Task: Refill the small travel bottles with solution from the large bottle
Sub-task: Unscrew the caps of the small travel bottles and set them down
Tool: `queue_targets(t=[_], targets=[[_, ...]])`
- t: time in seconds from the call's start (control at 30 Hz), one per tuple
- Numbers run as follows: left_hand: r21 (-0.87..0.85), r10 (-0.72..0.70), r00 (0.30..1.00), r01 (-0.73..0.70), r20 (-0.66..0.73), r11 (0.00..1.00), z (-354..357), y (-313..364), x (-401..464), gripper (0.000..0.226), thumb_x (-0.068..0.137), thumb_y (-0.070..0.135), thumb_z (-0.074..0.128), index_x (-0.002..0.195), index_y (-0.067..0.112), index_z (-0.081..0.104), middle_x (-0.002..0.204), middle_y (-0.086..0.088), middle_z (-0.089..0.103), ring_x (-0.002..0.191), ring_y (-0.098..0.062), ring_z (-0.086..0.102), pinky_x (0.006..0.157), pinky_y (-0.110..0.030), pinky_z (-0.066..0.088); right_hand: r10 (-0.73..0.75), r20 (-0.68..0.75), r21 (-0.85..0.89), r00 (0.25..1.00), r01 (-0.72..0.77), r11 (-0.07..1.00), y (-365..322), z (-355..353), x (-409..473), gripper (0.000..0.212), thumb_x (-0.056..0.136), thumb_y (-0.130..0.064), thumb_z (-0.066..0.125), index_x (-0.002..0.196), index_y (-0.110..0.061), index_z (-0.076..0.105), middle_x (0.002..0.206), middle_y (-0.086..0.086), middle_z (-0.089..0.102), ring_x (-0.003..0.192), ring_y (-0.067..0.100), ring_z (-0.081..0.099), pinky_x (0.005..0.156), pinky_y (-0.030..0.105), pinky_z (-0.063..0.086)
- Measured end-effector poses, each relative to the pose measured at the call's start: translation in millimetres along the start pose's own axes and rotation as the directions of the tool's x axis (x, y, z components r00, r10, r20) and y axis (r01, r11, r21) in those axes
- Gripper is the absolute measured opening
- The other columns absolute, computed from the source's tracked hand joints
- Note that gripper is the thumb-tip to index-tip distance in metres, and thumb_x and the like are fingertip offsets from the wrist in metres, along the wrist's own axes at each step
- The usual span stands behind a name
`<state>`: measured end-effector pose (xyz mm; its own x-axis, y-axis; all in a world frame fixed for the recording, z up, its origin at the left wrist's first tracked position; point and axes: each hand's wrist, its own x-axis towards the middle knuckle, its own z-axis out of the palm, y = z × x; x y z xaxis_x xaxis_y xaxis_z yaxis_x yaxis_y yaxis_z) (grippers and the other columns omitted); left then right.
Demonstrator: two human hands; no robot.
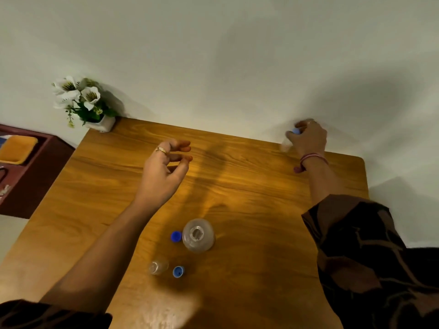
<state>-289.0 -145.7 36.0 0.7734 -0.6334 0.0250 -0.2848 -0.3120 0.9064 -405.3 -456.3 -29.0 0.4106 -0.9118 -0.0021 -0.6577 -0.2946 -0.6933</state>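
Head view: wood-grain worktop point(237, 186), rectangular with rounded corners, far edge butted against a pale wall point(213, 55). Most of its surface lies bare between the hands and along both sides; left edge runs beside a dark red shelf unit point(35, 181) holding an orange tray point(16, 148).

White flowers in a small white pot point(104, 123) sit at the far left corner.

Large bottle point(198, 235): clear plastic, round, uncapped, upright near the centre of the near half. Its blue cap point(176, 236) lies just beside it on the left.

Small travel bottle point(158, 265): clear, uncapped, upright, nearer than the large bottle, close to the left forearm. A second blue cap point(178, 271) lies just beside it on the right, open side up.

Left hand point(166, 167): above the worktop's middle, fingers loosely curled, holding nothing, ring on one finger. Well apart from both bottles, beyond them.

Right hand point(306, 138): at the far right edge by the wall, fingers curled round another small clear bottle point(286, 144) with a blue cap, blurred. Red thread band on the wrist. Well apart from the large bottle.
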Motion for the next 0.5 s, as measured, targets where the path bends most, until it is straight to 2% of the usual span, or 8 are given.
queue_targets(t=[0.07, 0.13, 0.2, 0.23, 0.3, 0.43, 0.5], targets=[[0.057, 0.027, 1.0, -0.027, 0.011, 0.998, 4.1, 5.3, -2.4, 0.031, 0.088, 0.01, 0.064, 0.114, 0.022, 0.055, 0.113, 0.002, 0.064, 0.101, -0.007, 0.063, 0.08, -0.02, 0.055, -0.153, 0.086, 0.007, 0.984, 0.153, 0.988, -31.8, -10.4, -20.0, 0.033, 0.076, -0.023, 0.073, 0.104, -0.006, 0.068, 0.102, 0.011, 0.07, 0.091, 0.024, 0.066, 0.085, 0.032, 0.053], [0.09, 0.063, 0.997, -0.066, 0.037, 0.994, 7.0, 13.1, -3.6, 0.041, 0.082, 0.017, 0.072, 0.12, 0.02, 0.055, 0.113, 0.003, 0.063, 0.1, -0.004, 0.062, 0.082, -0.018, 0.054, -0.284, 0.181, 0.093, 0.942, 0.271, 0.958, -71.3, -25.5, -50.3, 0.031, 0.074, -0.026, 0.076, 0.098, -0.007, 0.071, 0.092, 0.007, 0.07, 0.079, 0.017, 0.067, 0.072, 0.028, 0.058], [0.132, 0.114, 0.991, -0.122, 0.065, 0.984, 6.0, 21.8, -6.2, 0.057, 0.076, 0.026, 0.078, 0.126, 0.019, 0.053, 0.114, 0.007, 0.06, 0.101, -0.002, 0.058, 0.084, -0.017, 0.051, -0.347, 0.249, 0.22, 0.904, 0.296, 0.929, -112.4, -40.2, -89.4, 0.03, 0.071, -0.027, 0.08, 0.092, -0.007, 0.071, 0.081, 0.003, 0.068, 0.065, 0.009, 0.065, 0.055, 0.019, 0.056], [0.155, 0.14, 0.987, -0.15, 0.075, 0.976, 4.9, 26.3, -7.5, 0.062, 0.073, 0.03, 0.08, 0.127, 0.019, 0.052, 0.115, 0.008, 0.059, 0.101, -0.001, 0.057, 0.083, -0.015, 0.048, -0.37, 0.267, 0.25, 0.89, 0.306, 0.918, -129.8, -45.3, -107.5, 0.03, 0.07, -0.028, 0.081, 0.089, -0.007, 0.072, 0.077, 0.003, 0.068, 0.062, 0.009, 0.066, 0.052, 0.018, 0.055], [0.205, 0.163, 0.983, -0.177, 0.08, 0.963, 0.9, 33.9, -10.6, 0.064, 0.069, 0.034, 0.082, 0.124, 0.016, 0.055, 0.113, 0.007, 0.057, 0.098, -0.002, 0.055, 0.078, -0.009, 0.045, -0.405, 0.276, 0.253, 0.871, 0.341, 0.905, -154.9, -51.4, -134.4, 0.031, 0.069, -0.032, 0.081, 0.087, -0.008, 0.072, 0.073, 0.003, 0.069, 0.06, 0.011, 0.067, 0.054, 0.019, 0.056], [0.3, 0.209, 0.976, -0.217, 0.061, 0.929, -33.3, 40.7, -30.0, 0.047, 0.069, 0.039, 0.08, 0.105, 0.014, 0.063, 0.096, 0.005, 0.061, 0.084, -0.006, 0.056, 0.063, -0.004, 0.04, -0.426, 0.301, 0.26, 0.854, 0.356, 0.898, -188.9, -57.7, -184.9, 0.032, 0.071, -0.035, 0.08, 0.085, -0.008, 0.072, 0.069, 0.004, 0.071, 0.058, 0.013, 0.067, 0.062, 0.025, 0.058], [0.285, 0.213, 0.974, -0.225, 0.073, 0.932, -51.8, 40.8, -44.3, 0.04, 0.072, 0.04, 0.078, 0.102, 0.014, 0.067, 0.092, 0.004, 0.066, 0.08, -0.007, 0.059, 0.061, -0.005, 0.04, -0.489, 0.28, 0.18, 0.826, 0.455, 0.872, -201.2, -59.1, -205.3, 0.033, 0.071, -0.037, 0.079, 0.086, -0.007, 0.072, 0.071, 0.003, 0.07, 0.061, 0.013, 0.065, 0.066, 0.027, 0.056]])
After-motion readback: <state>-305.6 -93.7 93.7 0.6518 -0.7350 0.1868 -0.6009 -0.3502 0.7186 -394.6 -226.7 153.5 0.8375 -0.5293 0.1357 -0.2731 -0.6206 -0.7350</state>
